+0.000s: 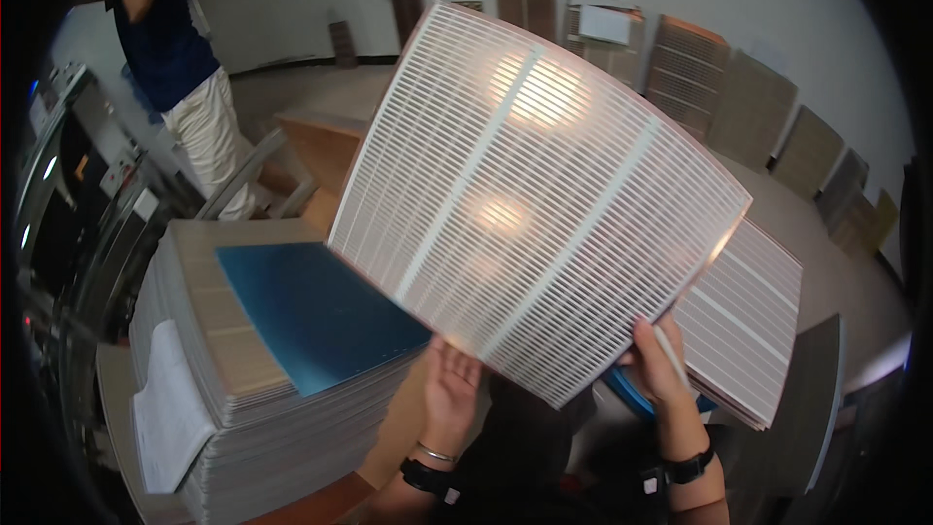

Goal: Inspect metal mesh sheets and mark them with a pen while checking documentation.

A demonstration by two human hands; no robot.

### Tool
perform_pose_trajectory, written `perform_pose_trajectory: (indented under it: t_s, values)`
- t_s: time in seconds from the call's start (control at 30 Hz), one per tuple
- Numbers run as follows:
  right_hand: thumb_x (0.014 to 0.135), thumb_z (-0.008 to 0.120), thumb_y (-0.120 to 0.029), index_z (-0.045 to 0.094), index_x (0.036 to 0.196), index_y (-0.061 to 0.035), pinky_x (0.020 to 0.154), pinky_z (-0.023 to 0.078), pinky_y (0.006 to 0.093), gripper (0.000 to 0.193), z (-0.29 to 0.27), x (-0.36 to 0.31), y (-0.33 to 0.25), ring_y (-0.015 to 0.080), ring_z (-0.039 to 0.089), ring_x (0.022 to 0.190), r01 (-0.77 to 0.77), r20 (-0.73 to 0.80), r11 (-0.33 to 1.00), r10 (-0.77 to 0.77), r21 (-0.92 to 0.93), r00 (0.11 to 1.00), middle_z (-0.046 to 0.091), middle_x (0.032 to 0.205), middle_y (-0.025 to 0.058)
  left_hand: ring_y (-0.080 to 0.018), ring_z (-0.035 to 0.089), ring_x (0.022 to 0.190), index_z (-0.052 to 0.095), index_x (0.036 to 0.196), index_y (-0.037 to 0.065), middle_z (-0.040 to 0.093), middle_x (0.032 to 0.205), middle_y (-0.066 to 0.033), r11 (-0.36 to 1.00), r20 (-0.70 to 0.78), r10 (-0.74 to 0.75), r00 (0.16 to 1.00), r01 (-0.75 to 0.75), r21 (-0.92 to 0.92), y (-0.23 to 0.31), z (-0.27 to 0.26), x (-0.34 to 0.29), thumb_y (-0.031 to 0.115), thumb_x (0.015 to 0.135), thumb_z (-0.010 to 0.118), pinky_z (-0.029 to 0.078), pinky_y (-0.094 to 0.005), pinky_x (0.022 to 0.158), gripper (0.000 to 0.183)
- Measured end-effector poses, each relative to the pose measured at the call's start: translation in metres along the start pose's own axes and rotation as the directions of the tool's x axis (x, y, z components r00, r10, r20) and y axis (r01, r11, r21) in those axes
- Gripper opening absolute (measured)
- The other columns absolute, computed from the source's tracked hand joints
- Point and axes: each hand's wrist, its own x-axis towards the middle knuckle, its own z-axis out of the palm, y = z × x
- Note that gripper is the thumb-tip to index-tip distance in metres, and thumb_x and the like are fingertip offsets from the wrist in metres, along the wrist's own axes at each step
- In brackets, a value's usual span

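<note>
Striped panel (539, 214): held up at a tilt to the right of the tall stack (292, 442), catching patches of bright light on a pale, ribbed face — crossed by wider pale bands.
Right hand (661, 365): clamped on the striped panel's lower right edge, with thumb on the face; also carrying a slim white stick (672, 358), well right of the tall stack.
Left hand (449, 394): spread palm-up just right of the tall stack, meeting the panel's lower edge with fingertips — cannot tell how far underneath.
Blue sheet (316, 311): laid on top of the tall stack, partly hidden behind the striped panel.
White paper (173, 408): draped down the left side of the tall stack.
Second pile (748, 316): layered with similar striped panels, well right of the tall stack.
Leaning panels (753, 107): propped along the wall, beyond and right of the tall stack.
Co-worker (175, 58): standing beyond the tall stack in dark top and pale trousers.
</note>
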Motion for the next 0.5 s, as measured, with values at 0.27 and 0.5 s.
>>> perform_pose_trajectory:
  t_s: [0.27, 0.5]
  values:
    - [0.093, 0.054, -0.021, 0.053, 0.082, 0.0012, 0.059, 0.043, 0.0302, 0.025, 0.148, 0.089, 0.097, 0.0147, 0.05, 0.062, 0.235, 0.145, 0.846, -0.188, -0.479, 0.971, 0.055, 0.069, 0.0118, -0.016, 0.058, 0.091, 0.049, 0.123, 0.005, 0.06, 0.1, -0.007, 0.958, 0.097, -0.163, 0.982, 0.134, 0.253, -0.028, -0.032, -0.049, 0.022, 0.095, 0.048, 0.046, -0.0297, 0.085, 0.032]
    - [0.089, 0.06, -0.022, 0.06, 0.112, -0.0069, 0.077, 0.047, 0.0291, 0.027, 0.181, 0.086, 0.134, 0.0209, 0.061, 0.086, 0.146, 0.526, 0.92, 0.073, -0.363, 0.847, 0.065, 0.095, 0.0117, -0.0148, 0.058, 0.091, 0.05, 0.121, 0.004, 0.061, 0.1, -0.0069, 0.96, 0.102, -0.191, 0.976, 0.164, 0.226, -0.027, -0.045, -0.045, 0.018, 0.096, 0.047, 0.046, -0.028, 0.083, 0.029]
